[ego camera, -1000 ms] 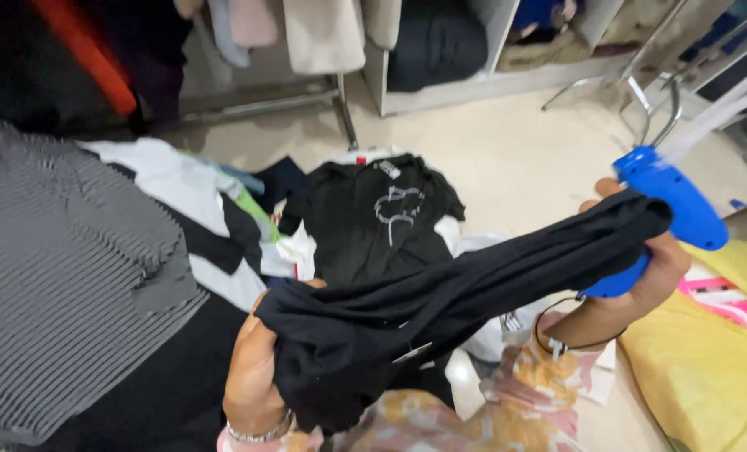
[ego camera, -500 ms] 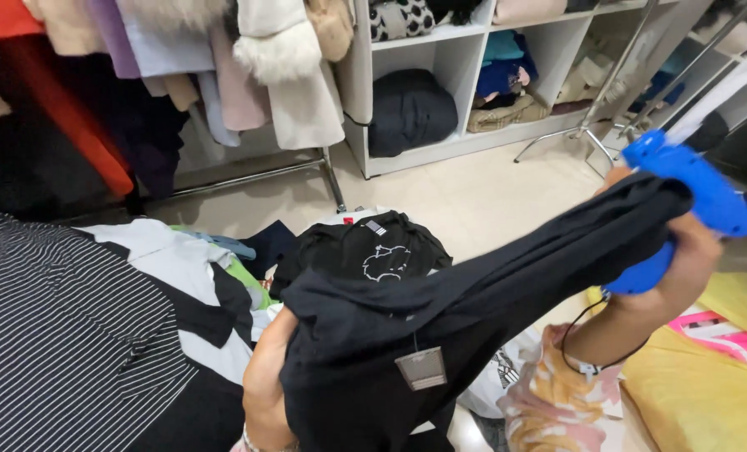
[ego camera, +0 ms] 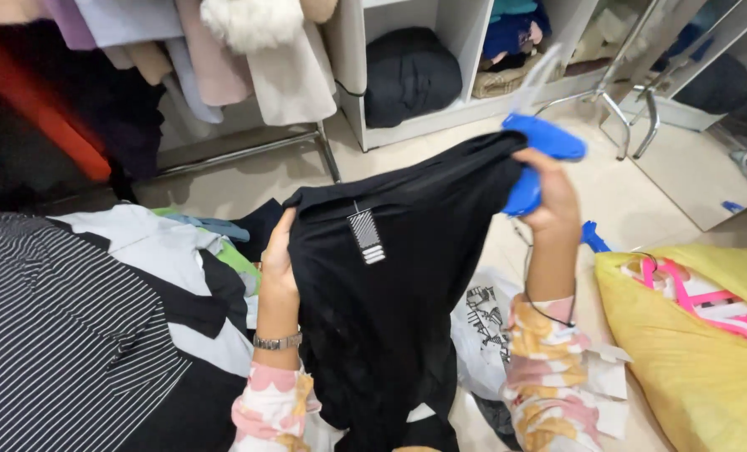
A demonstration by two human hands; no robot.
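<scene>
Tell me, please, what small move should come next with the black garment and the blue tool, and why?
Probably bring the blue tool in the right hand across to the tag. The left hand holds the black garment spread by its edge, the tag faces up, and the tool sits at the far corner, away from it.

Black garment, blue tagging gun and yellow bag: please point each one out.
black garment (ego camera: 407,276), head view, on the middle of the cloth.
blue tagging gun (ego camera: 545,142), head view, on its upper body above the right hand.
yellow bag (ego camera: 691,377), head view, on its bare side.
</scene>
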